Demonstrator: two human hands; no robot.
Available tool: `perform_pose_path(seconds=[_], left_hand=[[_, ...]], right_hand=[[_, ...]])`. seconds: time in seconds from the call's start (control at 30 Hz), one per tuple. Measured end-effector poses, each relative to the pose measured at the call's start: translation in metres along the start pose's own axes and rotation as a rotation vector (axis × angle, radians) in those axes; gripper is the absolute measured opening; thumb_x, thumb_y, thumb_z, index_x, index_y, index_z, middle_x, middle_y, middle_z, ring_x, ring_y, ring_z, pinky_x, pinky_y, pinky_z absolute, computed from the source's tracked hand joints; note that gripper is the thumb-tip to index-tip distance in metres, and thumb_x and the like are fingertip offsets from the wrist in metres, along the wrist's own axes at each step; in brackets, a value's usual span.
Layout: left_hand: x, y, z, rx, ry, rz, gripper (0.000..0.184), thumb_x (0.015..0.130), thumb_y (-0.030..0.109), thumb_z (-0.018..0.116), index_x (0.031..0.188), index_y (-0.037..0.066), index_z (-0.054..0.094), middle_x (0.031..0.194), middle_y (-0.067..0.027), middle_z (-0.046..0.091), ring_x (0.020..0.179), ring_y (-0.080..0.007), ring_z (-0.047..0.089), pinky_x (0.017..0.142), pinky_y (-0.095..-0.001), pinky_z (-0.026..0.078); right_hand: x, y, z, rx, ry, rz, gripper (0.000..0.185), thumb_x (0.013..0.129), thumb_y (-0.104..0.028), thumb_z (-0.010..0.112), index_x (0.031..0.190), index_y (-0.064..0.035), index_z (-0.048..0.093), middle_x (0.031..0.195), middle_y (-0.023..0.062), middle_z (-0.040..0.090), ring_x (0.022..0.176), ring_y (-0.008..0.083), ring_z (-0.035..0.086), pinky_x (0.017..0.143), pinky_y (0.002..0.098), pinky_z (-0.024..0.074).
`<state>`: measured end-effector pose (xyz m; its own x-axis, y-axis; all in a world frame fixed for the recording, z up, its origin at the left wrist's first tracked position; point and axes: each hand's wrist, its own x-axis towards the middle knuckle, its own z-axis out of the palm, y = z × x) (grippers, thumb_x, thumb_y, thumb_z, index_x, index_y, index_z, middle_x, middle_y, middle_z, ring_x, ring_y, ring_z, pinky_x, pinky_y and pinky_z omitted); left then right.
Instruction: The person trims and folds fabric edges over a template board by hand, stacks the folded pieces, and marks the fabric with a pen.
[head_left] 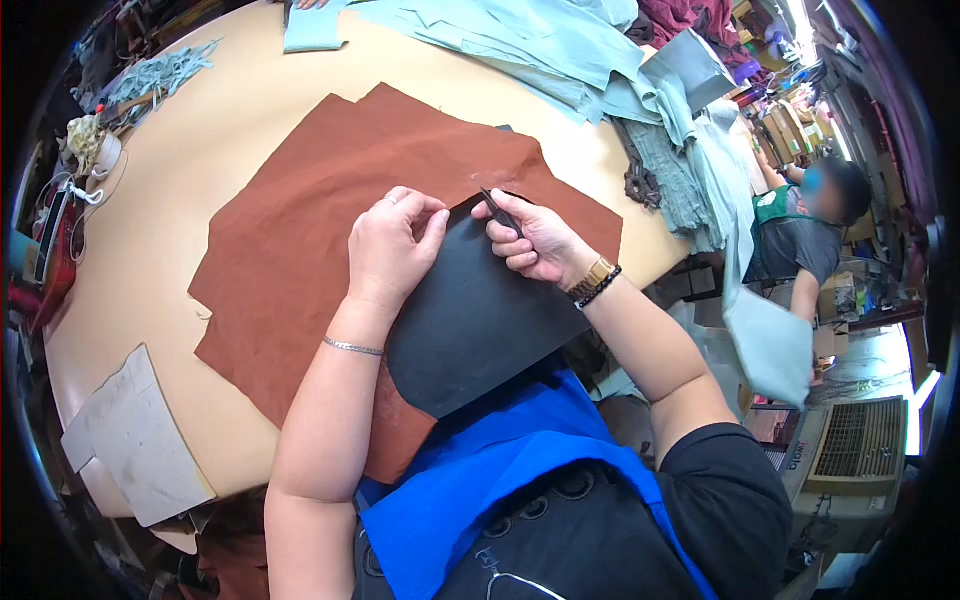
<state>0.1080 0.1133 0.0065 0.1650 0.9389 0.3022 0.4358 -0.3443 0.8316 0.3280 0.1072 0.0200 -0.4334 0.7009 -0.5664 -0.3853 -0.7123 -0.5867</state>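
A black leather-like panel [470,300] lies over a large reddish-brown leather hide [300,200] and slopes toward my lap. At the panel's upper left edge is my left hand [395,240], thumb and forefinger pinched together; whatever is between the fingertips is too small to make out. My right hand [530,240] is closed around small dark snips [503,212] at the panel's upper edge, with their pointed tips aimed up and left. Part of the panel's top edge is hidden by the hands.
The pale table [150,230] has a curved rim in this view. Light blue-green leather [500,45] spreads over its far side. A grey sheet [140,440] lies at the near left. To the right, a person [800,220] handles a blue-green hide [765,340].
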Motion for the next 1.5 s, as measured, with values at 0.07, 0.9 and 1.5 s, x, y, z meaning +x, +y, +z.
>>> perform_pose_path(seconds=[0.07, 0.9, 1.5], left_hand=[[0.000, 0.001, -0.001, 0.016, -0.005, -0.001, 0.009, 0.086, 0.012, 0.071, 0.089, 0.003, 0.071, 0.086, -0.0051, 0.067, 0.075, -0.0152, 0.070, 0.069, -0.0271, 0.055], [0.006, -0.011, -0.009, 0.219, -0.158, 0.143, 0.024, 0.092, 0.026, 0.063, 0.106, 0.008, 0.071, 0.116, -0.0116, 0.064, 0.115, -0.0286, 0.056, 0.097, -0.0407, 0.044], [-0.023, -0.010, -0.138, 0.720, -0.670, 0.313, 0.104, 0.068, 0.073, 0.070, 0.150, 0.017, 0.038, 0.158, -0.0144, 0.029, 0.149, -0.0349, 0.016, 0.117, -0.0590, 0.014]], right_hand=[[-0.001, 0.003, -0.001, -0.014, 0.018, -0.028, 0.036, 0.105, -0.040, 0.041, 0.107, -0.0068, 0.056, 0.062, -0.0048, 0.041, 0.044, 0.0012, 0.033, 0.034, 0.0147, 0.0261], [-0.022, 0.004, -0.002, -0.042, 0.101, -0.229, 0.033, 0.104, -0.038, 0.045, 0.109, -0.0077, 0.055, 0.065, -0.0050, 0.043, 0.047, 0.0022, 0.033, 0.037, 0.0173, 0.0267], [-0.060, 0.021, -0.009, -1.533, 0.239, -1.090, 0.033, 0.094, -0.029, 0.062, 0.112, -0.0010, 0.066, 0.108, 0.0176, 0.066, 0.105, 0.0330, 0.061, 0.095, 0.0400, 0.0457]])
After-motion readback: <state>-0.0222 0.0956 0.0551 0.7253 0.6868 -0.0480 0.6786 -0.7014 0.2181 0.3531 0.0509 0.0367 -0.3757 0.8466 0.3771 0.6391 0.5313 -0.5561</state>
